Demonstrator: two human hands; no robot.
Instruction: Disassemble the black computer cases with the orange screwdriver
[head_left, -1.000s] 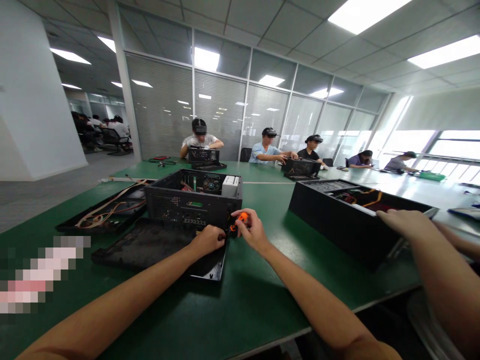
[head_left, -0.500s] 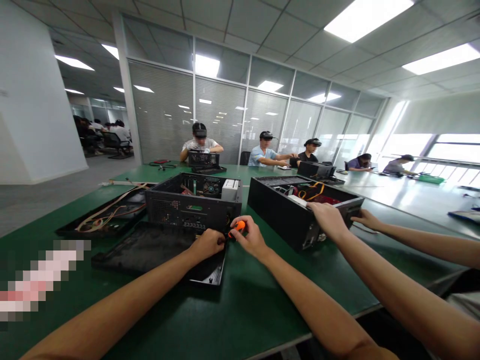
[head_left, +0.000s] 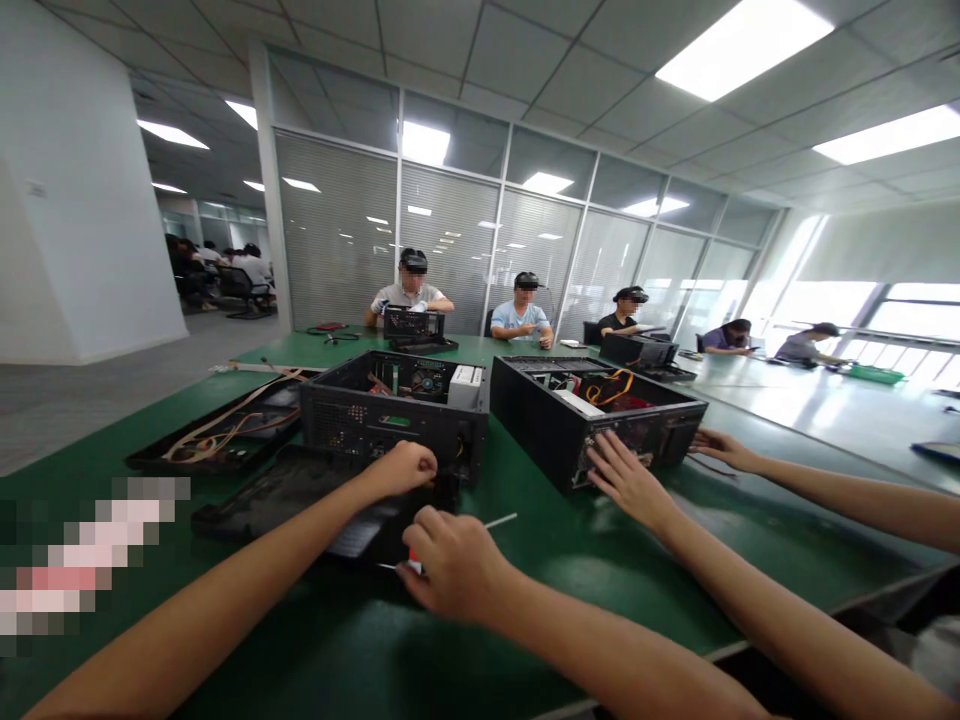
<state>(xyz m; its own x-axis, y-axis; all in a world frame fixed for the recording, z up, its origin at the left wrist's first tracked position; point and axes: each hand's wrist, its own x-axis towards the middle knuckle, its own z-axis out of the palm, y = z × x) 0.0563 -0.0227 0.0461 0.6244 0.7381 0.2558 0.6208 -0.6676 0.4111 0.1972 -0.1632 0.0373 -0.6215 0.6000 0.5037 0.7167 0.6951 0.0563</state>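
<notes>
An open black computer case (head_left: 390, 425) stands on the green table (head_left: 525, 560) in front of me. My left hand (head_left: 405, 468) is curled into a fist against the case's rear panel, and what it pinches is hidden. Nearer to me and clear of the case, my right hand (head_left: 454, 565) is closed on a screwdriver. A bit of its orange handle (head_left: 415, 567) shows at my fingers, and a thin pale shaft (head_left: 501, 520) sticks out to the right. A black side panel (head_left: 292, 490) lies flat under my left forearm.
A second open black case (head_left: 592, 410) with yellow and red cables stands right beside mine. Another person's hands (head_left: 626, 478) rest on its rear end. A panel with loose cables (head_left: 225, 435) lies at the left. Several people work at cases further along the table.
My right hand has drawn back from the case toward me with the screwdriver. My left hand stays at the rear panel. The neighbour's case has slid left, close beside mine.
</notes>
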